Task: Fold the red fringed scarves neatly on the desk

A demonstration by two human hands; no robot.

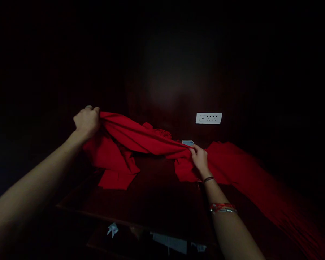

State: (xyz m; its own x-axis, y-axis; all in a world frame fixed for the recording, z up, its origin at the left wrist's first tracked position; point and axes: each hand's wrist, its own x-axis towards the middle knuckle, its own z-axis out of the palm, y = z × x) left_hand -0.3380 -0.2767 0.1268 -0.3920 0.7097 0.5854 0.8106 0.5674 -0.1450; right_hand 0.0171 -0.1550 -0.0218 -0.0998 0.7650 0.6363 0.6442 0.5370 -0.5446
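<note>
A long red scarf (141, 135) with fringed ends is stretched between my two hands above a dark tabletop. My left hand (87, 121), raised at the left, is closed in a fist around one part of it. Lower and to the right, my right hand (199, 157) pinches another part between thumb and fingers. From the left hand, folds hang down onto the table. Beyond the right hand, more of the scarf spreads to the right, its fringe trailing toward the lower right corner. A phone-like object (188, 143) with a lit face lies just behind my right hand, partly covered.
A white socket plate (208, 118) is on the dark wall behind the table. The tabletop's front edge (97, 215) runs across below. Under it, pale papers (170, 242) and a crumpled pale scrap (113, 229) show on a shelf. The surroundings are very dark.
</note>
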